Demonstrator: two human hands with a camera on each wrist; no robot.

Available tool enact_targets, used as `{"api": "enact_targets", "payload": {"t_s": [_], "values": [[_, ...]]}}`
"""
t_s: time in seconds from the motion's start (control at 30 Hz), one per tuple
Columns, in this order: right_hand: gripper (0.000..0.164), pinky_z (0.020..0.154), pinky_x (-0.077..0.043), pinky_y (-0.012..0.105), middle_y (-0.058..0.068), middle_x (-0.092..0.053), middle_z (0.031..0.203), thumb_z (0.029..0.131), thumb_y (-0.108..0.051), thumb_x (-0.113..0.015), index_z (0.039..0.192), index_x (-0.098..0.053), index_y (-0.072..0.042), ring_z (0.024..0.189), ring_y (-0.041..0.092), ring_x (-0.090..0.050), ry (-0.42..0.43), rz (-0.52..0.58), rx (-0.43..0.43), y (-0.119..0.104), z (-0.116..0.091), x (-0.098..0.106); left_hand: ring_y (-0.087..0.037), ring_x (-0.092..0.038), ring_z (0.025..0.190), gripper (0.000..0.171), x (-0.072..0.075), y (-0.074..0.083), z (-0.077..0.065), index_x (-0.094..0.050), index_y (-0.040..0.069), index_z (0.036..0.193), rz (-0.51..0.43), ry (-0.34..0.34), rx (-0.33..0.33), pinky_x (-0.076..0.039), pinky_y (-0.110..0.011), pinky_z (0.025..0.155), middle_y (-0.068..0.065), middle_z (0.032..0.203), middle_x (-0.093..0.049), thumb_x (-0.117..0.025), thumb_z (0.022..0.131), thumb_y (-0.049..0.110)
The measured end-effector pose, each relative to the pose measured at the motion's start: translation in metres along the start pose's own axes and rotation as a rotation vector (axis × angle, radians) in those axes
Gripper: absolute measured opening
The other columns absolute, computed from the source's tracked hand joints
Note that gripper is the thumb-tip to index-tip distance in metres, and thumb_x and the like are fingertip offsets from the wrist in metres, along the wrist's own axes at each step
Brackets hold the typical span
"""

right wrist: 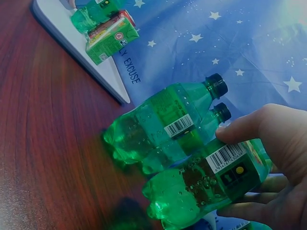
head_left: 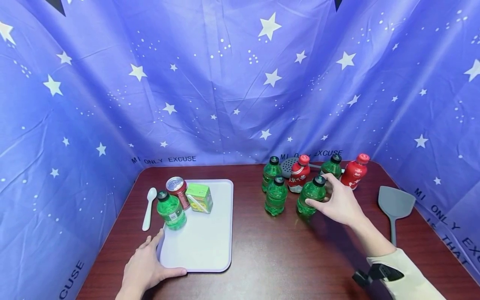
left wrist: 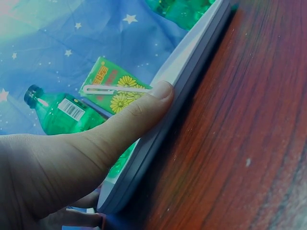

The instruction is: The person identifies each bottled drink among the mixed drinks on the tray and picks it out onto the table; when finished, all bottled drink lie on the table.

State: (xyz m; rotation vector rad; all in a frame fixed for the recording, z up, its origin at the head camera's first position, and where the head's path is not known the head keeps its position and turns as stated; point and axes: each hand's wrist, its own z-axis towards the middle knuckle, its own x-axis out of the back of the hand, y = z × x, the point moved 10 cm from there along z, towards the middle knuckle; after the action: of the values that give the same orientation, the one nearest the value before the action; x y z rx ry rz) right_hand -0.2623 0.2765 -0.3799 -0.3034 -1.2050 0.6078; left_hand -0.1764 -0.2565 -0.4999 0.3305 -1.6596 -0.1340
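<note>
My right hand (head_left: 337, 202) grips a green soda bottle (right wrist: 206, 184) round its side, thumb on one face and fingers on the other. The bottle leans slightly. Two more green bottles (head_left: 276, 196) stand just left of it, and another green bottle (head_left: 331, 166) is partly hidden behind the hand. My left hand (head_left: 144, 262) holds the near left corner of a white tray (head_left: 198, 250), its thumb (left wrist: 139, 112) along the front rim and fingers at the left edge. On the tray are a green bottle (head_left: 172, 212), a red can (head_left: 177, 191) and a green drink carton (head_left: 200, 198) with a straw.
Two red bottles (head_left: 354, 173) stand at the back right, one on each side of the rear green bottle. A grey skimmer (head_left: 288, 166) lies behind them. At the right is a grey turner (head_left: 395, 204); left of the tray lies a white spoon (head_left: 149, 210). Starry blue cloth (head_left: 232, 83) surrounds the table.
</note>
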Motion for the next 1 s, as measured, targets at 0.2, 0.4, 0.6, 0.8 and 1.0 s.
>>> {"api": "enact_targets", "payload": {"t_s": [0.2, 0.4, 0.6, 0.8, 1.0], "values": [[0.078, 0.07, -0.059, 0.037, 0.026, -0.08, 0.098, 0.078, -0.032, -0.096, 0.132, -0.053, 0.004, 0.073, 0.022, -0.077, -0.005, -0.002, -0.033, 0.003, 0.004, -0.001, -0.062, -0.051, 0.139, 0.158, 0.0, 0.0, 0.0, -0.041, 0.002, 0.161, 0.004, -0.001, 0.004, -0.055, -0.075, 0.087, -0.045, 0.152, -0.046, -0.084, 0.041, 0.094], [0.081, 0.077, -0.062, 0.053, 0.031, -0.077, 0.106, 0.079, -0.033, -0.095, 0.136, -0.052, 0.006, 0.081, 0.033, -0.079, -0.003, -0.008, -0.052, 0.006, 0.007, -0.002, -0.062, -0.051, 0.138, 0.157, -0.001, -0.001, 0.0, -0.04, 0.002, 0.162, -0.002, -0.013, 0.014, -0.055, -0.075, 0.087, -0.045, 0.153, -0.045, -0.084, 0.042, 0.093], [0.082, 0.083, -0.062, 0.059, 0.035, -0.075, 0.113, 0.08, -0.033, -0.094, 0.137, -0.051, 0.006, 0.096, 0.043, -0.078, -0.007, -0.002, -0.066, 0.009, 0.009, -0.006, -0.063, -0.051, 0.138, 0.157, -0.001, -0.001, 0.0, -0.04, 0.003, 0.162, 0.002, -0.015, 0.016, -0.055, -0.075, 0.087, -0.045, 0.153, -0.045, -0.084, 0.042, 0.094], [0.08, 0.084, -0.061, 0.061, 0.036, -0.075, 0.112, 0.08, -0.034, -0.094, 0.135, -0.051, 0.005, 0.092, 0.042, -0.079, -0.006, -0.008, -0.072, 0.01, 0.012, -0.01, -0.062, -0.051, 0.138, 0.157, 0.0, 0.0, -0.001, -0.041, 0.003, 0.161, -0.001, -0.004, 0.013, -0.055, -0.075, 0.087, -0.045, 0.153, -0.046, -0.084, 0.041, 0.094], [0.077, 0.084, -0.06, 0.061, 0.035, -0.075, 0.11, 0.08, -0.035, -0.093, 0.132, -0.052, 0.004, 0.094, 0.043, -0.078, -0.019, -0.019, -0.082, 0.012, 0.013, -0.014, -0.062, -0.051, 0.138, 0.156, 0.0, 0.0, -0.001, -0.041, 0.003, 0.161, -0.001, -0.004, 0.014, -0.055, -0.076, 0.087, -0.044, 0.152, -0.046, -0.085, 0.042, 0.093]]}}
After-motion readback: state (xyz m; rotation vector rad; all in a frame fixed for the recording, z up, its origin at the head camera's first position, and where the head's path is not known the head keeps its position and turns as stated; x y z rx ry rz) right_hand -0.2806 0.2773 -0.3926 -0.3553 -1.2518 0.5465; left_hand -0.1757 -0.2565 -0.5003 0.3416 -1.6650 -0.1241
